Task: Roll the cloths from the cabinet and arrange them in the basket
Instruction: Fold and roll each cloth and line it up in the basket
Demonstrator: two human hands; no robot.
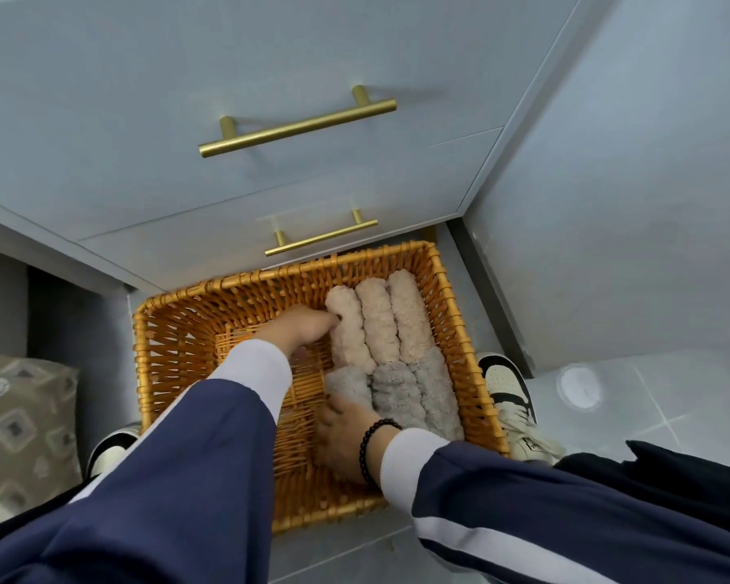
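An orange wicker basket (pixel 270 276) stands on the floor below the cabinet. Along its right side lie three beige rolled cloths (pixel 378 322) at the far end and three grey rolled cloths (pixel 397 392) at the near end. My left hand (pixel 304 328) reaches into the basket, its fingertips pressing the side of the leftmost beige roll (pixel 348 330). My right hand (pixel 342 436), with a black bead bracelet at the wrist, touches the near end of the leftmost grey roll (pixel 350 383). The left half of the basket holds no cloths.
Grey cabinet drawers with brass bar handles (pixel 298 122) (pixel 321 238) rise just behind the basket. My shoes (pixel 508 389) (pixel 110 448) flank it. A patterned cushion (pixel 18 423) sits at the left and a round floor drain cover (pixel 579 387) at the right.
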